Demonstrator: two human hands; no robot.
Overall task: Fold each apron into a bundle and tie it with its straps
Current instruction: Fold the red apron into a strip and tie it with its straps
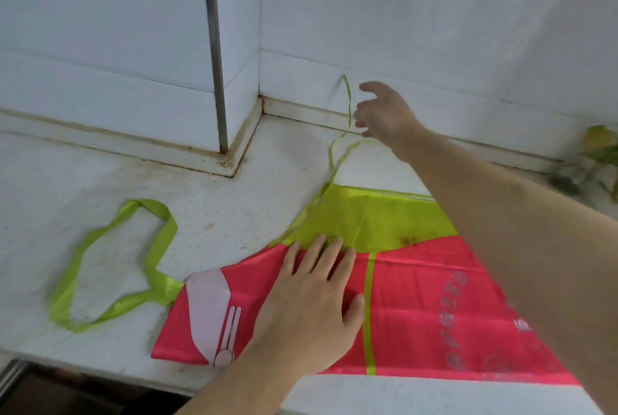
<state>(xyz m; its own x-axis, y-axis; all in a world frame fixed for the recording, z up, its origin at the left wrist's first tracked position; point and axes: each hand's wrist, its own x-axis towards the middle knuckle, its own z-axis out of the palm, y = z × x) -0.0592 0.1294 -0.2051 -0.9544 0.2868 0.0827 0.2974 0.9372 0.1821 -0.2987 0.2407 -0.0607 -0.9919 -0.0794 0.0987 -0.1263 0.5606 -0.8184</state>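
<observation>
Fabric in pink and lime green lies spread across the pale countertop [100,180]: this is the apron [418,280], flat on the surface with its bib end pointing left and its near edge close to the counter's front. We see a white patch with a printed fork shape on the bib, and faint grey lettering further right on the pink cloth. From the bib, the wide green neck loop [110,267] lies open on the counter to the left.

Our left hand [314,297] rests palm down on the apron, fingers straight and slightly spread, the tips reaching the border between the pink and the green panel. Our right hand [384,113] is stretched toward the back wall [434,13], raised above the counter. It is blurred, with loosely curved fingers, and the thin green waist strap [347,96] runs up beside those fingers from the apron's far corner. We cannot tell whether the fingers actually pinch the strap.

A grey pipe [214,46] runs down the wall corner, and a green plant [598,150] sits at the far right.
</observation>
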